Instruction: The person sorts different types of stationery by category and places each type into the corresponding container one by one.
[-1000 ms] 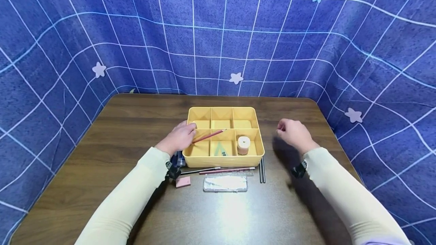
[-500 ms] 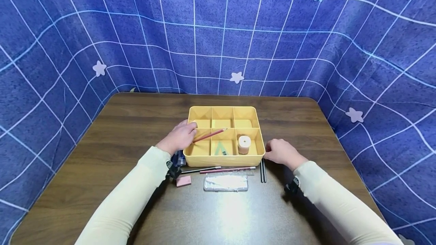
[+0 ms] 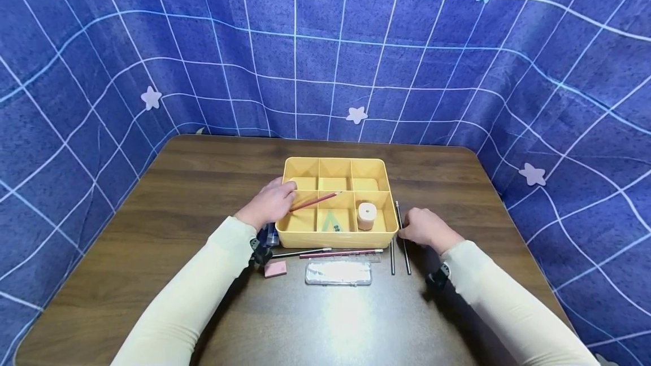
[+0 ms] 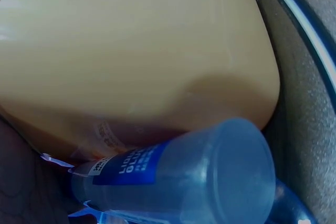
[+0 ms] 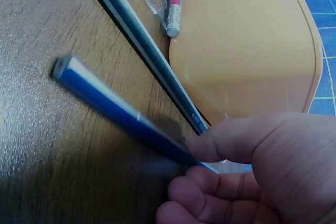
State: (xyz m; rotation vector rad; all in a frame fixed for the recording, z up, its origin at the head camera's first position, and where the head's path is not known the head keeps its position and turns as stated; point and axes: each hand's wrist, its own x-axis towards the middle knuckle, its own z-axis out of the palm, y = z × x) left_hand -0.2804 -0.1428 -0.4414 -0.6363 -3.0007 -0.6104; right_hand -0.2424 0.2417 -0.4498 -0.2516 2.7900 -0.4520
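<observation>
My left hand [image 3: 268, 202] grips the left rim of a yellow compartment tray [image 3: 338, 240]. A red pencil [image 3: 315, 201] lies slanted across the dividers, close to those fingers; whether they touch it I cannot tell. Below this hand, in the left wrist view, a clear liquid glue bottle [image 4: 184, 177] lies against the tray wall. Just beyond the tray's right side my right hand [image 3: 427, 227] pinches a dark pencil [image 5: 121, 111] between thumb and finger. Beside it on the table is a second dark pencil [image 5: 147, 56], its far end hidden behind the thumb.
A pale pink cylinder [image 3: 367, 216] and a green set square [image 3: 330, 220] occupy front compartments. Before the tray lie a red pencil [image 3: 341, 253], a black pencil [image 3: 300, 253], a clear ruler [image 3: 375, 259], a clear case [image 3: 338, 273] and a pink eraser [image 3: 275, 269].
My right hand has come leftward and toward me to the tray's right side and taken hold of one dark pencil, which now stands apart from the other. The left hand stays on the tray.
</observation>
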